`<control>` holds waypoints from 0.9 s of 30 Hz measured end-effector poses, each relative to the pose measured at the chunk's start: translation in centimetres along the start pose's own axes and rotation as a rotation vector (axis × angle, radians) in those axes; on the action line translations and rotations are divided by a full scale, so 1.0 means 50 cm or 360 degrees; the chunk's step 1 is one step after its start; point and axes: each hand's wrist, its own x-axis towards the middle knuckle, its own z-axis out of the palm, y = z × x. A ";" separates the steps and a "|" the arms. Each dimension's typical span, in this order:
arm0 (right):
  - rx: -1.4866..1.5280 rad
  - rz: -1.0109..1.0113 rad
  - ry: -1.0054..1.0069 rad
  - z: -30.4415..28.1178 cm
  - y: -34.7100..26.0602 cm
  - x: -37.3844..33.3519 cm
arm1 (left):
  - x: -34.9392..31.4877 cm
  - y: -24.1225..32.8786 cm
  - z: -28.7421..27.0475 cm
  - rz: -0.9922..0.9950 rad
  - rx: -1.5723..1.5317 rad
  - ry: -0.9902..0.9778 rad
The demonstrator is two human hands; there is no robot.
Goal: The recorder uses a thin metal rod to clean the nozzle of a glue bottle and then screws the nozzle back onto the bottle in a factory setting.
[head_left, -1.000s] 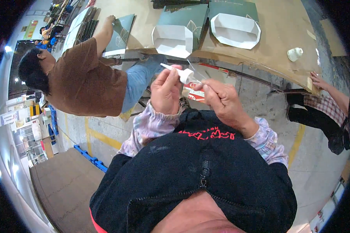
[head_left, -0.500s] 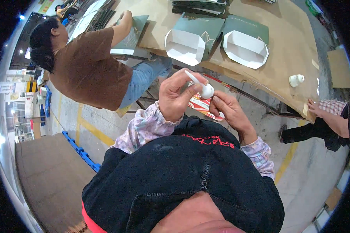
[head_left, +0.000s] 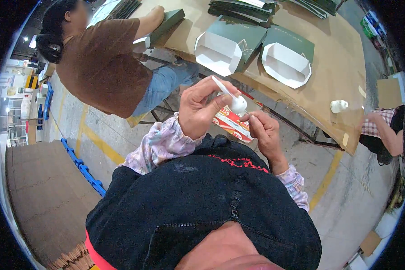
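Observation:
My left hand (head_left: pixel 199 110) pinches a small white plastic piece (head_left: pixel 238 105) with a rounded end and a long, thin tapering spout. The spout points up and to the left, past my fingers. Close to the rounded end, my right hand (head_left: pixel 266 131) has thumb and fingertips pressed together; what lies between them, if anything, is too small to make out. Both hands are in front of my chest, short of the table edge. Below them a red, white and yellow printed package (head_left: pixel 233 128) shows partly, the rest hidden by my hands and clothing.
Two green paper bags (head_left: pixel 281 42) with open white bases lie on the brown-covered table (head_left: pixel 333 58). Behind them are stacked flat bags (head_left: pixel 240 12). A small white object (head_left: pixel 338 106) stands at the right. A co-worker (head_left: pixel 99 67) handles a green bag at left; another person's arm (head_left: pixel 389 132) shows at right.
My right fingers have shifted slightly away from the white piece's rounded end. The view has turned a little. The co-worker's green bag has tilted, and the person at right has moved their hand off the table.

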 end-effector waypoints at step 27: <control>0.0468 0.0104 0.0102 0.039 0.024 -0.007 | -0.052 -0.001 0.061 0.0053 0.0074 0.0078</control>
